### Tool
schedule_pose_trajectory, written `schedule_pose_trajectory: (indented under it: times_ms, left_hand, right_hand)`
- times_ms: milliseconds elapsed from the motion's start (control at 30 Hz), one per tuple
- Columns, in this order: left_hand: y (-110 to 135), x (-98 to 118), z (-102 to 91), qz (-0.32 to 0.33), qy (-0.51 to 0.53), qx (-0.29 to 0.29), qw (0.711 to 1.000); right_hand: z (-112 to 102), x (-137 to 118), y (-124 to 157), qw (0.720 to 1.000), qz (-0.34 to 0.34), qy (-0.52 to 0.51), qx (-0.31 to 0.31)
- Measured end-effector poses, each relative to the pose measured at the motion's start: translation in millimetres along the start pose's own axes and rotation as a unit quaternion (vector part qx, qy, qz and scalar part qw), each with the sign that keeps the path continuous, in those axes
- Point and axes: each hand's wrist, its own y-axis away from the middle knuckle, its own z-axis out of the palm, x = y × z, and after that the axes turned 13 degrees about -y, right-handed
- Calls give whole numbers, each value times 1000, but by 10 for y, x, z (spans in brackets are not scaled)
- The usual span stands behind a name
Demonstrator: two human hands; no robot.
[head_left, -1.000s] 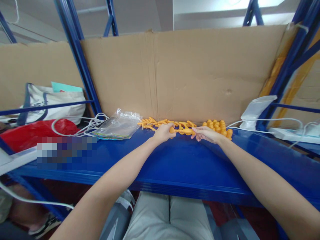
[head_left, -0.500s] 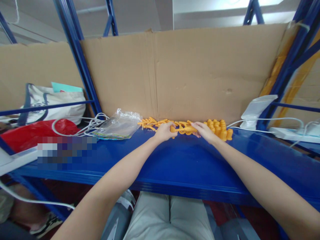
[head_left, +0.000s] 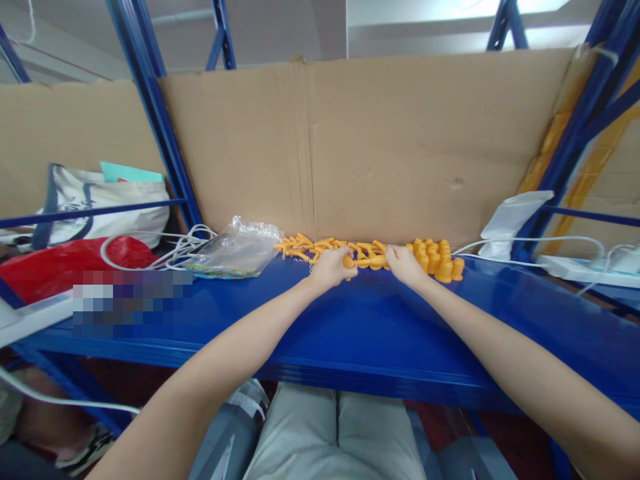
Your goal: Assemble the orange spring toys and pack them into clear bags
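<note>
My left hand [head_left: 331,268] and my right hand [head_left: 404,264] reach to the back of a blue metal shelf [head_left: 360,327]. Both are closed on the same small orange plastic piece [head_left: 369,261], the left on its round end and the right on its other end. To the left of the hands lies a scatter of loose orange pieces [head_left: 305,246]. On the right stands a tight group of upright orange pieces [head_left: 439,260], close by my right hand.
A clear plastic bag [head_left: 237,249] lies left of the orange pieces, with white cables [head_left: 170,250] beside it. A cardboard sheet [head_left: 380,147] backs the shelf. A red bag [head_left: 60,263] and a white tote [head_left: 100,207] sit at far left. A white adapter [head_left: 510,220] and cable are at right.
My right hand has slid left along the orange piece toward my left hand and closed on it. The two hands now sit closer together.
</note>
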Motion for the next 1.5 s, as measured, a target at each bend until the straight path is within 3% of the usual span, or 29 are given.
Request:
schedule_pose_trajectory:
  times_ms: [400, 533, 767, 967, 1167, 1267, 1400, 1500]
  left_hand:
    - [-13, -24, -35, 17, -52, 3, 998]
    - [-33, -44, -88, 40, -52, -23, 998]
    - [-54, -83, -64, 27, 1, -41, 999]
    - [-31, 25, -119, -37, 79, -85, 993]
    - [17, 174, -232, -134, 184, -187, 956]
    - [15, 181, -220, -143, 237, -189, 942]
    - [-9, 167, -159, -173, 295, -144, 928]
    - [-15, 178, -123, -185, 308, -153, 921]
  right_hand:
    - [26, 50, -27, 997, 38, -69, -21]
    - [-8, 46, 11, 991, 26, -78, -104]
    - [-76, -70, 76, 973, -93, 116, -177]
    - [-74, -324, 111, 935, -137, 296, -138]
    - [-71, -420, 118, 936, -90, 312, -133]
    - [-69, -414, 125, 944, -77, 296, -125]
    - [-82, -373, 116, 950, -62, 288, -108]
    - [-90, -342, 111, 952, -53, 287, -94]
